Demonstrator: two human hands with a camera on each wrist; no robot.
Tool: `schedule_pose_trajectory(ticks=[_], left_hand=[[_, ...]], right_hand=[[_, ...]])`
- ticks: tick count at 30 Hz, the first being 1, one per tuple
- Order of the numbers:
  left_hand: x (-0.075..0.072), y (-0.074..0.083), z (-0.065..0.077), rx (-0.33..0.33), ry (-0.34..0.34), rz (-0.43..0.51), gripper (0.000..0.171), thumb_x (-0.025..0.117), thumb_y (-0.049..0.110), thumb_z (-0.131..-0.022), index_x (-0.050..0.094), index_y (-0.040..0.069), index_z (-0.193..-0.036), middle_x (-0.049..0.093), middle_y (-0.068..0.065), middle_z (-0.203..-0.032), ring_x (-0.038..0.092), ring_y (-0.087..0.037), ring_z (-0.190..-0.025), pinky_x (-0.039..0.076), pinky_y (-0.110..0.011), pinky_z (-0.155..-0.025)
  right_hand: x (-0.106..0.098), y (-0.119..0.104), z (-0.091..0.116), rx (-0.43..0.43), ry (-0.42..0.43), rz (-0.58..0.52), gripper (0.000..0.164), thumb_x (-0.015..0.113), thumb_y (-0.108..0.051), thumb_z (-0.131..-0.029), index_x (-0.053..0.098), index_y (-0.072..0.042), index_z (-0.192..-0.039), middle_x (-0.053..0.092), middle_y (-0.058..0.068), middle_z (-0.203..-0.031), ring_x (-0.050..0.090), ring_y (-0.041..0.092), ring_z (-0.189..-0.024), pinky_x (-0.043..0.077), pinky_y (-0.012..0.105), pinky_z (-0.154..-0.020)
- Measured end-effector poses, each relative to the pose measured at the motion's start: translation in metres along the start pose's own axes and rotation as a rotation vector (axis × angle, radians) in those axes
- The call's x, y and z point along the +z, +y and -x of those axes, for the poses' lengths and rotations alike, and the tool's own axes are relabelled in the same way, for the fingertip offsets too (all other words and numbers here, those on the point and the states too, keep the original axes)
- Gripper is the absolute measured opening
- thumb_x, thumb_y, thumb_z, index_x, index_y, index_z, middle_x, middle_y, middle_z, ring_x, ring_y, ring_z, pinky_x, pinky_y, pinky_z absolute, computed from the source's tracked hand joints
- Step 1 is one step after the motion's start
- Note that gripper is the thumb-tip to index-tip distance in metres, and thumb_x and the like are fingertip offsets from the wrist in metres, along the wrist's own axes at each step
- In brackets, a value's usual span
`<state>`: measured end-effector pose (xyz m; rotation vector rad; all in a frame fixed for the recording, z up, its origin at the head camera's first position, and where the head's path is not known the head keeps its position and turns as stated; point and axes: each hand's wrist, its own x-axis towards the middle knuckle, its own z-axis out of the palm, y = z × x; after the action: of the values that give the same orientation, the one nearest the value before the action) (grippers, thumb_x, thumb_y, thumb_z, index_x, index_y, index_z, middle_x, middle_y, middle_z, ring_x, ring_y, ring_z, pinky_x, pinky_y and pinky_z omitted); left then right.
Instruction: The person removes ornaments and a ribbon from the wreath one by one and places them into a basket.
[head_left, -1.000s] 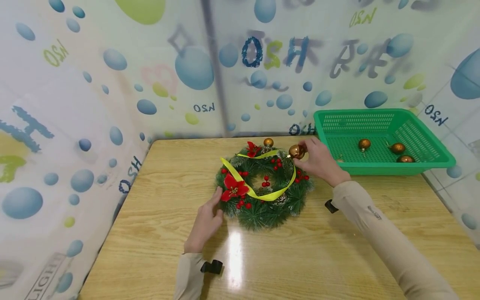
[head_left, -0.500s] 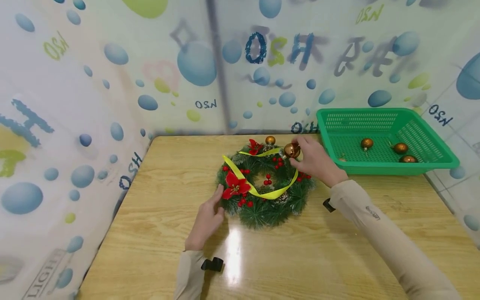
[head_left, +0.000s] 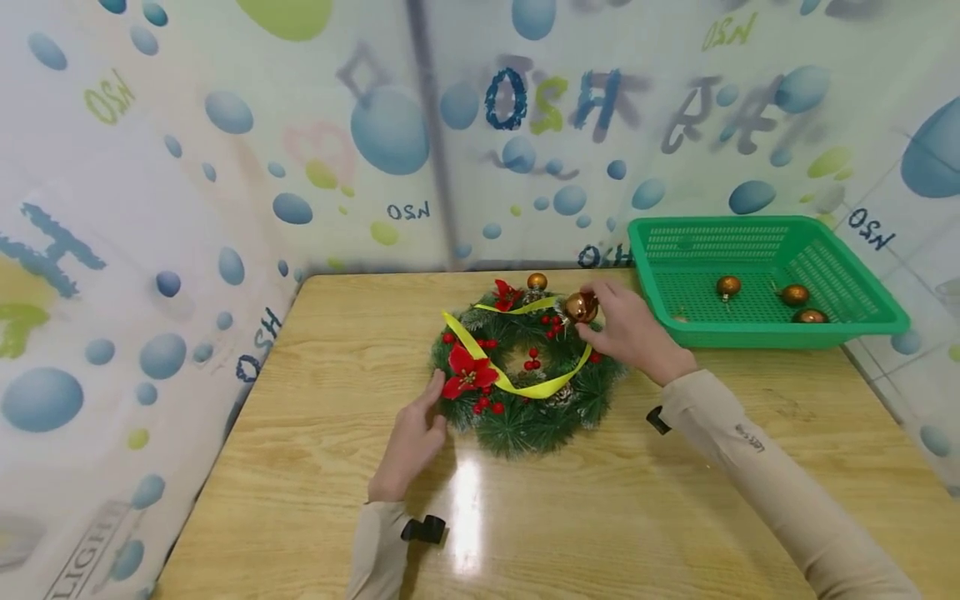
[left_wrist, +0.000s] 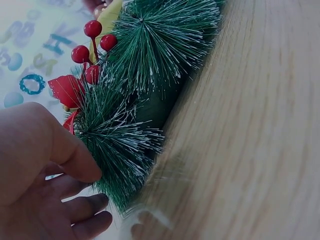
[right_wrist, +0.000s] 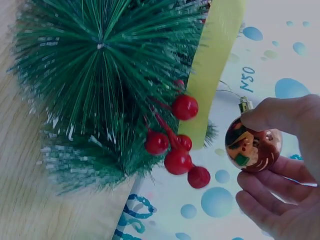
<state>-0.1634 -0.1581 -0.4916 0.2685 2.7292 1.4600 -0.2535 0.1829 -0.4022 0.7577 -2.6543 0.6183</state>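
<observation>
A green pine wreath [head_left: 510, 429] lies on the table, dressed with red poinsettias [head_left: 469, 372], red berries [right_wrist: 178, 160], pinecones and a yellow ribbon [head_left: 545, 388]. My left hand [head_left: 411, 442] holds its left edge, the thumb and fingers at the needle tips in the left wrist view. Over the wreath's far right side, my right hand [head_left: 636, 332] pinches a shiny copper Christmas ball [right_wrist: 254, 142] between thumb and fingers. The ball's gold cap and thin wire loop point toward the wreath, apart from it in the right wrist view. A second ball [head_left: 537, 282] sits at the wreath's far edge.
At the back right stands a green plastic basket [head_left: 772, 337] with several copper balls [head_left: 795, 294] inside. A wall sheet [head_left: 360, 242] printed with blue bubbles rises behind the wooden table [head_left: 315, 400] and along its left side.
My right hand has carried the copper ball a little to the left, further over the wreath. The left hand stays at the wreath's left edge.
</observation>
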Motion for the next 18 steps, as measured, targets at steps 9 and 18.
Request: schedule_pose_trajectory(ticks=[9, 18], left_hand=[[0.003, 0.001, -0.001, -0.035, -0.002, -0.018, 0.073, 0.05, -0.006, -0.091, 0.029, 0.01, -0.159, 0.022, -0.004, -0.168, 0.056, -0.035, -0.12, 0.04, -0.021, -0.046], [0.005, 0.003, 0.0, -0.048, 0.0, -0.044, 0.074, 0.05, -0.006, -0.09, 0.029, 0.011, -0.159, 0.022, -0.004, -0.168, 0.04, -0.034, -0.145, 0.046, -0.023, -0.052]], right_hand=[[-0.023, 0.009, 0.005, 0.038, 0.112, -0.009, 0.045, 0.076, -0.011, -0.087, 0.059, 0.009, -0.124, 0.064, 0.025, -0.114, 0.063, 0.034, -0.093, 0.056, 0.048, -0.076], [-0.045, 0.026, 0.011, 0.133, 0.138, -0.026, 0.047, 0.075, -0.014, -0.088, 0.059, 0.01, -0.126, 0.066, 0.026, -0.115, 0.065, 0.037, -0.096, 0.056, 0.051, -0.081]])
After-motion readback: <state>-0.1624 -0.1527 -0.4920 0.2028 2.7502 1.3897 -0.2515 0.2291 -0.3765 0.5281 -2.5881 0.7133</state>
